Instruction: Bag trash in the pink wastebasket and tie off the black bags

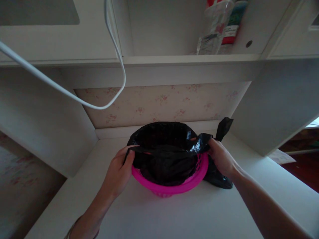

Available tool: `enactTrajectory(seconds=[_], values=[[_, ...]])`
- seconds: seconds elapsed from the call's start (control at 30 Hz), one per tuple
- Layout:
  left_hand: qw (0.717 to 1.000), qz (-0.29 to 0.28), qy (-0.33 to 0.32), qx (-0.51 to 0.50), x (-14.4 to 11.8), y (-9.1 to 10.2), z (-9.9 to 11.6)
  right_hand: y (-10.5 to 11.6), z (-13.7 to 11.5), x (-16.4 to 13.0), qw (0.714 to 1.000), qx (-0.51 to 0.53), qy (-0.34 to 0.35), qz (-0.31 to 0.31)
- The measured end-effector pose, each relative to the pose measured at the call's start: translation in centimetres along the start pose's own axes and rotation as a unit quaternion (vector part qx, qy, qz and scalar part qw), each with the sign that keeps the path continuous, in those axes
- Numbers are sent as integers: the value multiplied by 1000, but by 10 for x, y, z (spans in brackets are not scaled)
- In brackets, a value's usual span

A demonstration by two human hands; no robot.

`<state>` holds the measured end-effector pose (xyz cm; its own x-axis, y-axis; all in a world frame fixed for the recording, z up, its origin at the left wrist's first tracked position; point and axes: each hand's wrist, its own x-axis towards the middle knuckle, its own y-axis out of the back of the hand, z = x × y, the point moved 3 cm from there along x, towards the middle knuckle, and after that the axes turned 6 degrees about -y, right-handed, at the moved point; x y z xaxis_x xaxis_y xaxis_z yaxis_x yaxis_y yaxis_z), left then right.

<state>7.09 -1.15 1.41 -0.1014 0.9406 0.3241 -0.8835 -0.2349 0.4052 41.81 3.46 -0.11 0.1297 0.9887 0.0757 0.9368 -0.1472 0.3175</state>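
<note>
A bright pink plastic basket (169,190) stands on the white surface in front of me. Inside it hangs a black plastic bag (164,166), its far edge folded over the back rim and its near edge stretched across above the front rim. My left hand (122,169) pinches the bag's edge at the basket's left side. On the right, my right hand (220,154) grips the bunched edge of the bag beside the rim. Loose black plastic sticks up behind that hand, and more lies on the surface below it. The fingertips of my right hand are partly hidden by the plastic.
A white tabletop (174,215) lies under the basket, with white side panels left and right. Floral wallpaper (161,103) shows behind. A white cable (62,88) loops down at upper left. On the shelf above stand a clear plastic container (211,33) and a bottle with a red-and-green label (231,28).
</note>
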Motion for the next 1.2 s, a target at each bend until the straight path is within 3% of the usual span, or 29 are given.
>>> enactTrajectory(seconds=[0.07,0.23,0.33,0.4,0.57,0.73,0.87,1.07,1.2], values=[[1000,7,-8,1,2,1,-3,0,-2,3,1000,-1,-4,7],[992,129,5,-1,9,14,-19,6,2,14,996,10,-31,84],[994,86,63,-3,11,18,-27,9,14,18,995,12,-87,50],[996,59,66,19,12,23,-26,13,19,21,992,-11,-111,54],[996,11,86,18,21,29,-23,21,14,31,991,-28,-107,72],[985,-62,142,-73,31,20,-33,18,2,35,994,87,-57,43],[973,-122,110,-162,33,11,-37,13,-2,35,977,200,-66,-11],[950,-97,143,-259,31,3,-33,11,-14,52,965,260,-39,24],[941,-4,173,-290,35,1,-29,4,-25,64,965,255,26,59]])
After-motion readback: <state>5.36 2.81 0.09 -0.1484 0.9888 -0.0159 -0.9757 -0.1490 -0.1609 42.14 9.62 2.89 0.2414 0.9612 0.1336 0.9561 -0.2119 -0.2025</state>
